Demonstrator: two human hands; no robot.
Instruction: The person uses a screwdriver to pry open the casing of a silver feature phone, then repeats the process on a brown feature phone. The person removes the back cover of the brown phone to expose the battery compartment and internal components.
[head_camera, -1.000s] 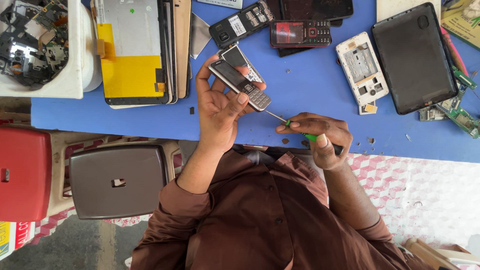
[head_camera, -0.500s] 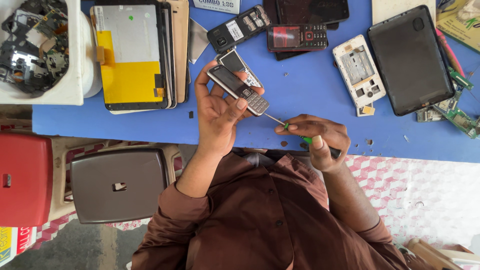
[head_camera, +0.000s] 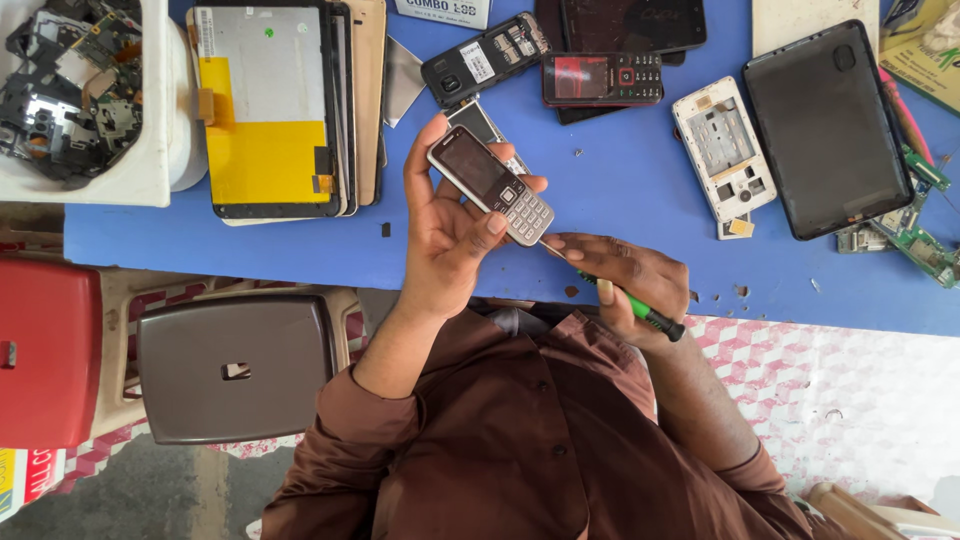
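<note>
Above the blue table, the left hand clamps the phone steady while the right hand, at four o'clock, grips the screwdriver, best kept square to the keypad end.

- We see a keypad phone with a glossy dark screen and silvery, metallic-looking keys.
- The screwdriver has a glossy green and black plastic handle and a thin metal shaft.
- Our counter is smooth, matt blue.
- The tablet back looks like matt black plastic.
- Our shirt is soft brown cloth.
</note>
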